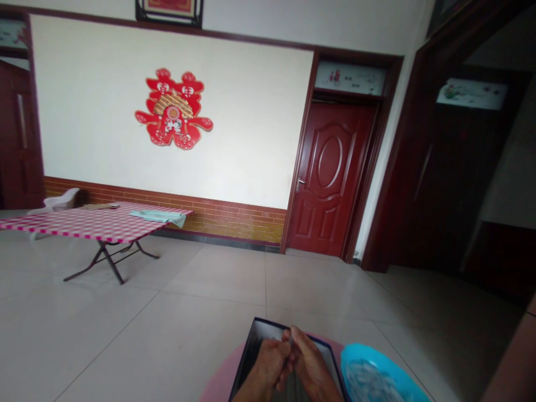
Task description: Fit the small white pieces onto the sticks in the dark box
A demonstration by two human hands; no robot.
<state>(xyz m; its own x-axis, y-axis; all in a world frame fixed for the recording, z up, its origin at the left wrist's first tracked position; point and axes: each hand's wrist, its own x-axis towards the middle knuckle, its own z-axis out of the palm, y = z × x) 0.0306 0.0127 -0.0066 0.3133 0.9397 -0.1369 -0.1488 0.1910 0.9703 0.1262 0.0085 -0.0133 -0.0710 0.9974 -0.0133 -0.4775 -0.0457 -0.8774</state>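
Note:
My left hand (270, 362) and my right hand (309, 358) meet over a shallow box (247, 357) with a dark rim and pale inner walls. Both are closed, fingertips pinched together and touching. Between them is something small and greyish that I cannot make out. Dark contents show in the box beside my left wrist, mostly hidden by my hands and forearms. To the right of the box stands a bright blue basin (355, 353) filled with many translucent, whitish small pieces whose kind is unclear.
Beneath the box is a round pink surface (221, 371). Farther off at left stands a folding table (84, 226) with a red-and-white checked cover, a pale green cloth (157, 215) on it and a white chair (62, 200) behind. A dark red door (329, 178) is in the back wall.

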